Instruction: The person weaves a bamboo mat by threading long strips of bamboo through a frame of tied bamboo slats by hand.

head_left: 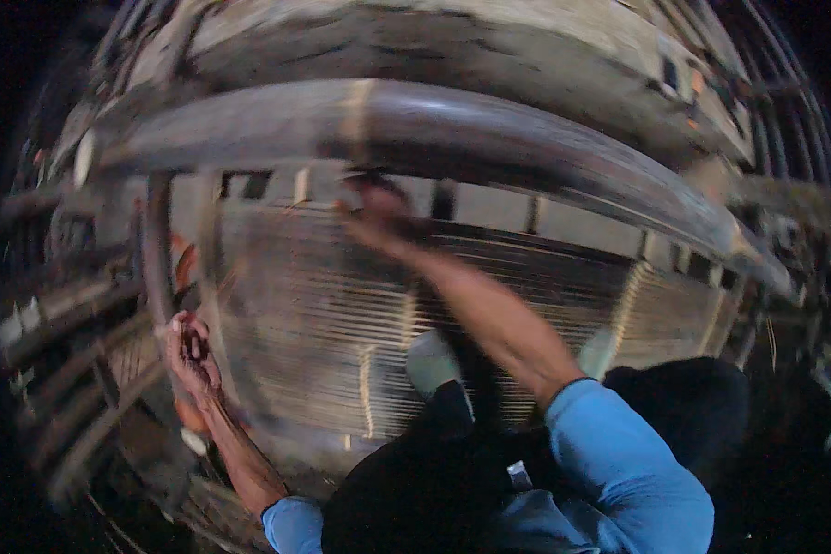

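Slatted platform (295,360) with pale cross-bindings; it fills the centre. Thick dark pole (489,129), one pale band; it arcs from 10 o'clock through 12 to 3. Right hand (380,205), 11 o'clock, below the band; blurred, so finger state and contact cannot be told. Left hand (192,353), between 8 and 9, near an upright post (160,240); fingers curl inward, contents unclear.

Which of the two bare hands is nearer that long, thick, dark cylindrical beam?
The bare right hand, blurred just below the long, dark cylindrical beam; the bare left hand is lower in view, near the dark upright post.
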The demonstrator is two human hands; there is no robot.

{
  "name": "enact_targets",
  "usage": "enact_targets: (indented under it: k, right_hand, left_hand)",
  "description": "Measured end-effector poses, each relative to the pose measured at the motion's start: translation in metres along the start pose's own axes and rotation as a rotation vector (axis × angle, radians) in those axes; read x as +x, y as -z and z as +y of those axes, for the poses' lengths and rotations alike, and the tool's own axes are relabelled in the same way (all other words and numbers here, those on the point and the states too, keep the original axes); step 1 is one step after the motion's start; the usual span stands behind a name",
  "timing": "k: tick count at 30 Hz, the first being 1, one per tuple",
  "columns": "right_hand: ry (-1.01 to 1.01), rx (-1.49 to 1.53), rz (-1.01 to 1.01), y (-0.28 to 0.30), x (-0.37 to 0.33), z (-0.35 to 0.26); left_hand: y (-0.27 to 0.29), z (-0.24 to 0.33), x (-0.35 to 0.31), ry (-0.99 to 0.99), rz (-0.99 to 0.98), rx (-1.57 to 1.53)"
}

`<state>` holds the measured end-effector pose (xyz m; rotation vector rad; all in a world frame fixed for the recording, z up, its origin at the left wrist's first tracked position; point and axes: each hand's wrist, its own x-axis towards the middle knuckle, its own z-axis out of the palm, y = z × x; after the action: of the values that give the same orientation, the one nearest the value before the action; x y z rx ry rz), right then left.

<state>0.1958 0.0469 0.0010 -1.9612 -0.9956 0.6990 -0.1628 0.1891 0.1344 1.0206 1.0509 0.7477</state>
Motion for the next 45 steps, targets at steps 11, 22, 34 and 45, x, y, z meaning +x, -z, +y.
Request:
enact_targets:
  k: [11, 22, 34, 45]
  right_hand:
    - [-0.192, -0.179, -0.402, 0.047, 0.006, -0.009]
    - [-0.352, -0.161, -0.486, 0.041, 0.010, -0.005]
    - [-0.274, -0.177, -0.343, 0.042, 0.005, -0.007]
    - [-0.222, -0.173, -0.340, 0.044, 0.008, -0.008]
  left_hand:
    - [0.187, 0.001, -0.179, 0.230, 0.825, 2.040]
    - [-0.163, -0.086, 0.070, -0.876, 0.144, 1.335]
    - [-0.164, -0.121, 0.060, -0.237, 0.126, 1.310]
    - [-0.135, -0.011, 0.035, -0.045, -0.202, -0.007]
